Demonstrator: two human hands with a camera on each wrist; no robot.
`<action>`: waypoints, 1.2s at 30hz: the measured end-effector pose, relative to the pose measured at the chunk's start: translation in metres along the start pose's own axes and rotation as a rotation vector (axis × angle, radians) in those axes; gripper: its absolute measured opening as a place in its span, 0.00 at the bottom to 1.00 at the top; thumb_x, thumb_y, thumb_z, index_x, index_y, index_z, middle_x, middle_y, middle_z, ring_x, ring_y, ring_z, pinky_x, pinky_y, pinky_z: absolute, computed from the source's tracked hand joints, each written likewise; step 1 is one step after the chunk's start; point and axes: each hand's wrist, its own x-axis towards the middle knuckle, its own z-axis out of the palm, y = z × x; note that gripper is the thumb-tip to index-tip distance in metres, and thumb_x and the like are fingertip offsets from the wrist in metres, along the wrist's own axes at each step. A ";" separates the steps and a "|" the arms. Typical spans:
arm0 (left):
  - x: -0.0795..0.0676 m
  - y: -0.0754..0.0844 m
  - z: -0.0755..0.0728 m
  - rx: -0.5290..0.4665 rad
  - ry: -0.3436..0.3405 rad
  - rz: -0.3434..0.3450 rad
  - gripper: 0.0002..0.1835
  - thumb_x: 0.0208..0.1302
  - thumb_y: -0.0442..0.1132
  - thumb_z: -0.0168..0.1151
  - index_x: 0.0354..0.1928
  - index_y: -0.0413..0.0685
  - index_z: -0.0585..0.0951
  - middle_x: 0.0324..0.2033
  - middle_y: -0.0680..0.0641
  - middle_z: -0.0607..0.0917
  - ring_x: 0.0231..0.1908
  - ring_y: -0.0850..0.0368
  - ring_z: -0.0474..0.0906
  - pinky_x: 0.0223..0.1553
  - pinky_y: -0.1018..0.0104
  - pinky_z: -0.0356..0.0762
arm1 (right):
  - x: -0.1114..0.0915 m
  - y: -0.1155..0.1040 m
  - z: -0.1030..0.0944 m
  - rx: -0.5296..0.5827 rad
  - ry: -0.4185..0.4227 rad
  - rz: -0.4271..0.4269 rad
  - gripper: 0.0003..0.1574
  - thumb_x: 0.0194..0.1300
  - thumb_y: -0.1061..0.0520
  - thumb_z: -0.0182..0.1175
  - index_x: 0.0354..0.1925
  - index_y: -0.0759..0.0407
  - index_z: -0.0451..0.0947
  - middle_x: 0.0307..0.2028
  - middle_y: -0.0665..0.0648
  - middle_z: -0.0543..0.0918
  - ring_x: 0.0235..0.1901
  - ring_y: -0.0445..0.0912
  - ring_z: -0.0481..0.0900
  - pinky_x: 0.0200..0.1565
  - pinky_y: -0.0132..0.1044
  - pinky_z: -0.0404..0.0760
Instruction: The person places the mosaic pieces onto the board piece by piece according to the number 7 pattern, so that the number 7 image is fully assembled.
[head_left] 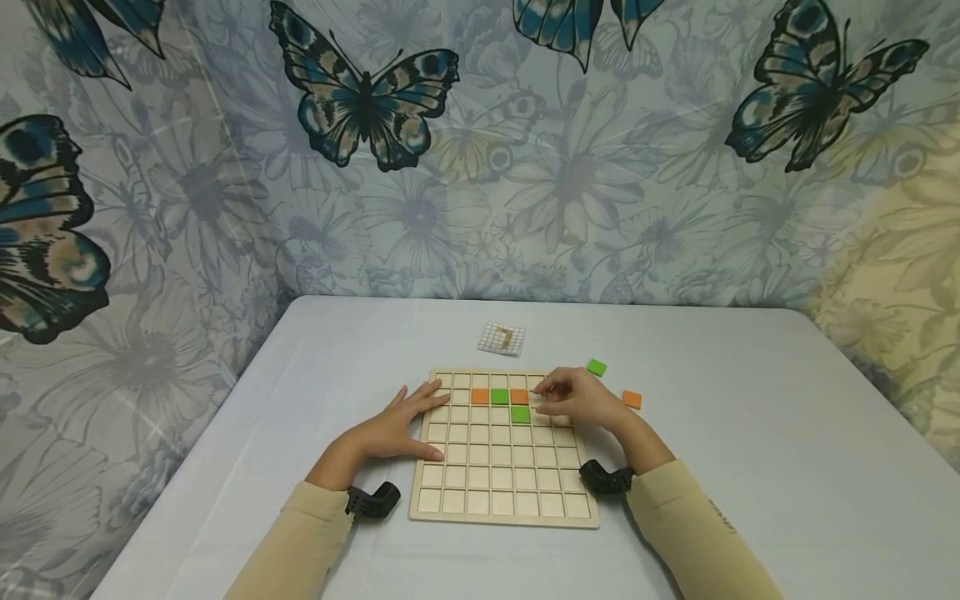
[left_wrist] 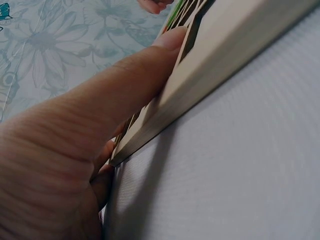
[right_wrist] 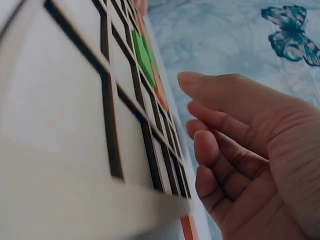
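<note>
A wooden grid board (head_left: 503, 523) lies on the table, with two orange tiles and two green tiles set in its upper cells. One green tile (head_left: 521, 415) sits directly below the right-hand orange tile (head_left: 519, 397). My left hand (head_left: 393, 425) rests along the board's left edge, thumb on the rim and fingers spread. Above the upper right cells hovers my right hand (head_left: 581, 398), its fingers loosely bent. In the right wrist view, thumb and fingertips (right_wrist: 190, 82) stand apart with nothing between them.
A small card with a printed grid pattern (head_left: 502, 339) lies behind the board. To the right of the board are a loose green tile (head_left: 597, 367) and a loose orange tile (head_left: 632, 400). The white table (head_left: 750, 467) meets a butterfly-patterned backdrop (head_left: 450, 208).
</note>
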 end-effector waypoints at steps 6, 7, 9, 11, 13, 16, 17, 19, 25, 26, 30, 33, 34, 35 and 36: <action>-0.001 0.002 -0.001 0.005 -0.002 -0.015 0.51 0.45 0.55 0.73 0.70 0.51 0.60 0.74 0.46 0.46 0.73 0.43 0.35 0.71 0.42 0.26 | -0.005 0.009 -0.014 0.007 0.041 0.056 0.18 0.53 0.58 0.69 0.42 0.65 0.81 0.34 0.59 0.80 0.28 0.42 0.72 0.29 0.30 0.74; -0.001 0.002 -0.001 0.006 -0.003 -0.021 0.51 0.44 0.55 0.73 0.70 0.52 0.60 0.74 0.47 0.46 0.73 0.44 0.35 0.71 0.42 0.26 | -0.005 0.011 -0.017 0.005 0.049 0.068 0.18 0.53 0.58 0.69 0.42 0.65 0.81 0.33 0.59 0.79 0.28 0.42 0.72 0.29 0.30 0.74; -0.002 0.003 -0.001 0.007 -0.001 -0.025 0.51 0.44 0.55 0.73 0.70 0.53 0.60 0.74 0.48 0.46 0.73 0.44 0.34 0.71 0.42 0.26 | -0.006 0.014 -0.021 -0.003 0.064 0.090 0.18 0.53 0.58 0.69 0.42 0.65 0.81 0.32 0.58 0.79 0.29 0.42 0.72 0.28 0.31 0.74; -0.002 0.003 -0.001 0.008 0.000 -0.031 0.50 0.44 0.55 0.73 0.70 0.53 0.60 0.74 0.48 0.46 0.73 0.44 0.34 0.71 0.42 0.27 | -0.007 0.018 -0.024 -0.005 0.079 0.109 0.18 0.53 0.58 0.69 0.42 0.65 0.81 0.33 0.57 0.80 0.30 0.43 0.72 0.29 0.31 0.74; -0.002 0.003 0.000 0.008 0.003 -0.030 0.50 0.44 0.55 0.73 0.70 0.53 0.60 0.74 0.48 0.46 0.73 0.43 0.33 0.71 0.42 0.27 | -0.009 0.020 -0.028 -0.012 0.094 0.122 0.18 0.53 0.58 0.69 0.42 0.65 0.82 0.33 0.57 0.81 0.30 0.43 0.73 0.30 0.30 0.75; -0.002 0.002 0.000 0.008 0.006 -0.029 0.50 0.44 0.55 0.73 0.70 0.53 0.60 0.74 0.48 0.46 0.73 0.43 0.33 0.71 0.42 0.27 | -0.010 0.024 -0.032 -0.024 0.110 0.129 0.18 0.53 0.58 0.69 0.43 0.64 0.82 0.34 0.58 0.82 0.31 0.43 0.74 0.31 0.30 0.75; -0.001 0.002 0.000 0.008 0.006 -0.029 0.50 0.44 0.55 0.73 0.70 0.53 0.60 0.74 0.48 0.46 0.73 0.43 0.34 0.71 0.42 0.27 | -0.011 0.026 -0.034 -0.031 0.115 0.126 0.18 0.53 0.58 0.69 0.43 0.64 0.82 0.34 0.59 0.82 0.31 0.43 0.74 0.31 0.30 0.75; -0.001 0.002 0.000 0.009 0.007 -0.025 0.50 0.44 0.55 0.73 0.70 0.53 0.61 0.74 0.48 0.46 0.73 0.43 0.34 0.71 0.43 0.26 | -0.012 0.029 -0.036 -0.048 0.124 0.125 0.17 0.53 0.59 0.68 0.43 0.64 0.82 0.34 0.59 0.82 0.30 0.43 0.73 0.30 0.30 0.75; -0.001 0.002 0.000 0.008 0.007 -0.024 0.50 0.44 0.55 0.73 0.70 0.53 0.61 0.74 0.48 0.46 0.73 0.43 0.34 0.71 0.43 0.26 | -0.014 0.032 -0.041 -0.082 0.136 0.155 0.17 0.53 0.59 0.68 0.43 0.63 0.82 0.34 0.58 0.80 0.29 0.44 0.70 0.29 0.31 0.72; -0.001 0.002 0.000 0.007 0.007 -0.026 0.50 0.44 0.55 0.73 0.70 0.52 0.61 0.74 0.48 0.46 0.73 0.43 0.34 0.71 0.43 0.26 | -0.015 0.032 -0.041 -0.082 0.136 0.163 0.18 0.53 0.59 0.68 0.43 0.63 0.82 0.34 0.57 0.79 0.29 0.44 0.70 0.29 0.31 0.72; -0.001 0.002 0.000 0.008 0.009 -0.033 0.51 0.44 0.55 0.73 0.70 0.53 0.61 0.74 0.48 0.46 0.73 0.43 0.33 0.71 0.42 0.27 | -0.016 0.031 -0.042 -0.099 0.144 0.180 0.19 0.54 0.58 0.68 0.44 0.65 0.81 0.36 0.60 0.80 0.30 0.45 0.69 0.28 0.31 0.71; -0.001 0.001 0.000 0.011 0.009 -0.033 0.51 0.44 0.56 0.73 0.70 0.54 0.60 0.74 0.48 0.46 0.73 0.43 0.33 0.71 0.42 0.27 | -0.017 0.032 -0.042 -0.132 0.151 0.171 0.19 0.54 0.59 0.67 0.44 0.66 0.81 0.35 0.60 0.80 0.30 0.45 0.69 0.28 0.31 0.70; -0.001 0.001 0.001 0.011 0.008 -0.032 0.50 0.44 0.56 0.73 0.70 0.54 0.60 0.74 0.49 0.46 0.73 0.43 0.32 0.71 0.42 0.27 | -0.017 0.033 -0.042 -0.146 0.153 0.164 0.19 0.54 0.59 0.67 0.44 0.67 0.81 0.34 0.60 0.80 0.29 0.45 0.69 0.28 0.31 0.70; -0.001 0.000 0.001 0.011 0.008 -0.032 0.50 0.44 0.56 0.73 0.70 0.54 0.60 0.74 0.49 0.46 0.73 0.43 0.33 0.71 0.42 0.27 | -0.017 0.034 -0.042 -0.156 0.155 0.159 0.18 0.54 0.60 0.67 0.44 0.67 0.81 0.33 0.59 0.80 0.28 0.45 0.68 0.27 0.31 0.69; -0.001 0.000 0.001 0.010 0.008 -0.030 0.50 0.44 0.56 0.73 0.70 0.54 0.60 0.74 0.49 0.46 0.73 0.43 0.32 0.71 0.42 0.27 | -0.017 0.034 -0.042 -0.168 0.156 0.152 0.17 0.54 0.61 0.67 0.43 0.67 0.81 0.31 0.58 0.79 0.28 0.45 0.68 0.26 0.31 0.69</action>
